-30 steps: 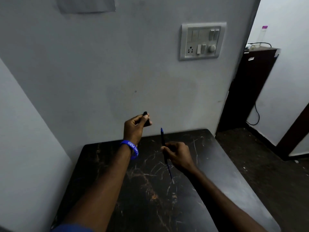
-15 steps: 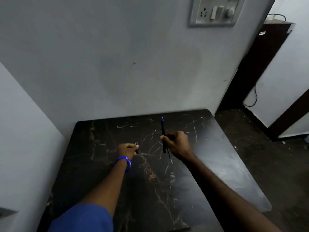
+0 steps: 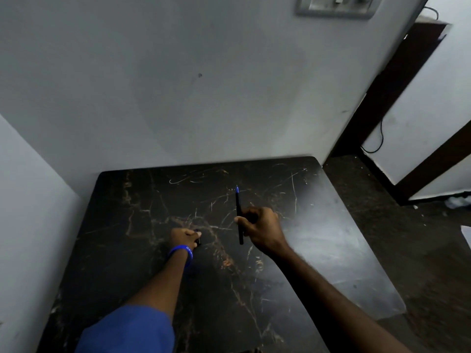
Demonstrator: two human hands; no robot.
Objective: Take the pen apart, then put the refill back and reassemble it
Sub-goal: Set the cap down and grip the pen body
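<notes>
My right hand grips a thin dark pen body with a blue tip, held nearly upright above the black marbled table. My left hand, with a blue wristband, is down at the table top. Its fingers pinch a small dark pen cap, mostly hidden by them. The two hands are about a hand's width apart.
The table stands in a corner, with grey walls close behind and to the left. A switch plate hangs high on the back wall. Right of the table lie dark floor and a dark doorway with a black cable.
My left hand has come down from mid-air to the table surface with the cap. The right hand has stayed put with the pen. The view has tilted downward.
</notes>
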